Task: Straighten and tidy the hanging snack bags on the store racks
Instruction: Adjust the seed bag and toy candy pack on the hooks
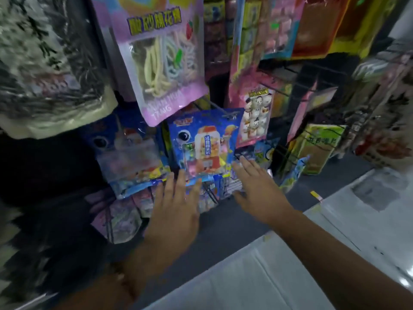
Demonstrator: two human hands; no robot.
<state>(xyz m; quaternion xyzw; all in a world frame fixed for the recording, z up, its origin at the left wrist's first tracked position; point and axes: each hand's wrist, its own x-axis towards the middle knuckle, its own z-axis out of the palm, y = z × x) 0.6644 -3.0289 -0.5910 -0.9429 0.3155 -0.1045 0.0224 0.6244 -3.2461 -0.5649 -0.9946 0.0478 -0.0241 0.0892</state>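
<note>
Both forearms reach in from the bottom of the frame toward a low row of hanging snack bags. Left hand (pixel 173 204): fingers straight and spread, tips at the bottom edge of the blue gumball-machine bag (pixel 204 142); nothing held. Right hand (pixel 257 189): also flat and spread, fingertips just beside the lower right corner of the same bag; nothing held. Whether either hand actually touches the foil is not clear, since the frame is motion-blurred.

The blue bag hangs on a wire peg (pixel 220 109), slightly tilted, with a second blue bag (pixel 131 153) just beside it on the left. A purple sour-candy bag (pixel 165 63) hangs above and overlaps the top of the row. A pink bag of small bear-shaped sweets (pixel 256 115) hangs to the right. More bags hang lower, behind the hands.

Step in hand, as judged: squaring up the blue gumball-machine bag, 1 hand at each lower side.

Next move likely calls for light pressure from both palms to turn the bag face-forward and level it with its neighbour, without lifting it off the peg.
</note>
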